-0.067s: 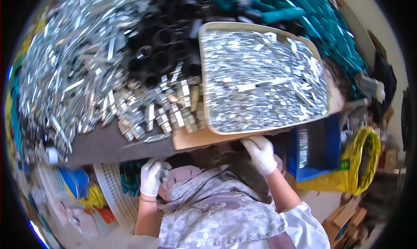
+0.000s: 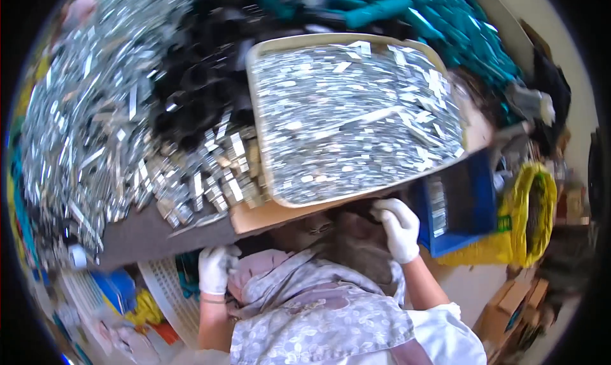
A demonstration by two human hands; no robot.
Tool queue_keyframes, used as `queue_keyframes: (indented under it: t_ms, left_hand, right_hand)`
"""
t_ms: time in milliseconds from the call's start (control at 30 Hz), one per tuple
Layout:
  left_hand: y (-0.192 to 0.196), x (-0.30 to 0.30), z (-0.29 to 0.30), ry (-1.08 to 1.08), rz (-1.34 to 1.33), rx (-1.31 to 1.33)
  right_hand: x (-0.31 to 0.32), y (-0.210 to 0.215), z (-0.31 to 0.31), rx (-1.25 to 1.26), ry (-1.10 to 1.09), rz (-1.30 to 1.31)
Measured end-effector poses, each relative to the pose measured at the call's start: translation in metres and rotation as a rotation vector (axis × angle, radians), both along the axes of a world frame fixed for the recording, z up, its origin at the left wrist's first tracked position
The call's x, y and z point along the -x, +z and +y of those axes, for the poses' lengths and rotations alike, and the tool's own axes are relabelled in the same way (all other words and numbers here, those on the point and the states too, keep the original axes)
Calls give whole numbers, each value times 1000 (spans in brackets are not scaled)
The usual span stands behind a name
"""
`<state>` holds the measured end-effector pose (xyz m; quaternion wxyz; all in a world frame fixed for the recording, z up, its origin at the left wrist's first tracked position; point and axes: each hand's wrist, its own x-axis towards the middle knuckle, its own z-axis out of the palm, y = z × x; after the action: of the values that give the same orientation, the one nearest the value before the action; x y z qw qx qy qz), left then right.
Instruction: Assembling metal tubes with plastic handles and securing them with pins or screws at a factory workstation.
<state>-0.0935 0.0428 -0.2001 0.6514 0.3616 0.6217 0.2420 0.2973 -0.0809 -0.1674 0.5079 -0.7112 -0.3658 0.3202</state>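
Observation:
Both my hands wear white gloves and sit low, just below the table's front edge. My left hand [image 2: 215, 269] is clenched on the edge of a pale pinkish patterned cloth [image 2: 305, 301] that lies over my lap. My right hand [image 2: 398, 229] has curled fingers resting on a dark brown bundle [image 2: 356, 247] under the table edge; its grip is hidden. Right above the hands, a beige tray [image 2: 261, 142] heaped with small shiny metal strips overhangs a cardboard sheet [image 2: 267, 215].
The table [image 2: 140, 238] carries a big heap of loose metal strips [image 2: 83, 129], black parts [image 2: 197, 91] and teal parts [image 2: 445, 21]. A blue bin [image 2: 461, 203] and a yellow sack [image 2: 538, 218] stand at the right, a white basket [image 2: 168, 292] at the lower left.
Almost nothing: the view shifts slightly, and both hands stay at the cloth below the table edge.

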Motion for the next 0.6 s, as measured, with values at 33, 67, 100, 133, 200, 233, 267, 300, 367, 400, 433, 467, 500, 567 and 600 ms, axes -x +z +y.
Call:
queue_keyframes:
  t_ms: [33, 67, 100, 133, 200, 233, 267, 300, 367, 400, 433, 467, 500, 567, 600]
  left_hand:
    - [-5, 4, 4, -77, -13, -33]
    - [-40, 29, 6, -351, 63, -334]
    - [-34, 21, 12, -128, -119, -36]
    - [-36, 28, 18, -5, -229, 158]
    - [-47, 34, 28, -19, -270, 251]
    - [-44, 31, 29, -33, -263, 238]
    - [-43, 24, 31, -48, -259, 223]
    - [-44, 22, 34, -63, -289, 240]
    - [-45, 42, 36, 1, -305, 215]
    - [-40, 37, 38, 2, -297, 245]
    - [-39, 21, 42, -9, -302, 292]
    - [-46, 19, 47, -62, -331, 313]
    - [-40, 25, 44, -37, -283, 291]
    - [-50, 39, 46, 140, -241, 398]
    - [-52, 42, 47, 60, -251, 397]
  right_hand:
    - [-13, -3, -28, 36, -156, 101]
    - [-24, -26, -60, 89, -246, 151]
    - [-30, -46, -90, 149, -347, 202]
    - [-26, -47, -105, 267, -441, 217]
    - [-26, -121, -175, 376, -359, 55]
    - [-23, -153, -200, 460, -343, 82]
    - [-18, -192, -227, 537, -404, 181]
    - [-17, -231, -247, 573, -605, 369]
    - [-18, -243, -220, 576, -573, 332]
    - [-24, -273, -223, 713, -579, 465]
    - [-31, -321, -247, 715, -336, 152]
    - [-40, -354, -262, 705, -71, -162]
    - [-44, -354, -215, 933, -29, 118]
    - [-54, -365, -178, 882, -169, 94]
    - [-62, -361, -153, 939, 32, -140]
